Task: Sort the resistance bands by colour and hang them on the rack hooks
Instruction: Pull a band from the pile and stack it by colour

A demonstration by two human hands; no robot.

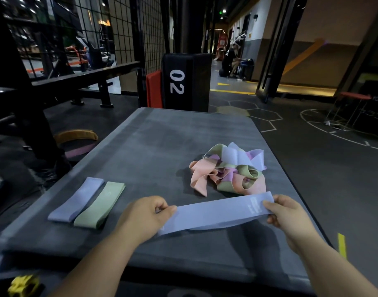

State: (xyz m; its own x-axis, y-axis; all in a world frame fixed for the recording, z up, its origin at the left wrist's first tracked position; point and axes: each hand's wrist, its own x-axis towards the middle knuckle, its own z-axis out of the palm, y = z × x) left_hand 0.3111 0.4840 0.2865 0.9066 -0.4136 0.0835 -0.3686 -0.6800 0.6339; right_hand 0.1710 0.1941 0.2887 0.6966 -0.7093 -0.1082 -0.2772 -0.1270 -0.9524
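**Figure: Two hands hold a blue band over the grey bench (162, 133).**
We read directions from the middle of the bench. At 12 o'clock, just beyond the far edge, stands a black pad marked 02 (183, 82). At 3 o'clock lies a tangled pile of bands (228, 170) in pink, green, lilac and blue. At 5 o'clock the stretched blue band (215, 213) is held out flat between both hands, close above the near part of the bench. At 8 o'clock two folded bands lie flat and side by side, the flat blue band (76, 200) to the left of the flat green band (99, 205). The left hand (141, 217) has its grip closed on the stretched band's left end, fingers curled. The right hand (288, 213) pinches the right end, beside the white print.
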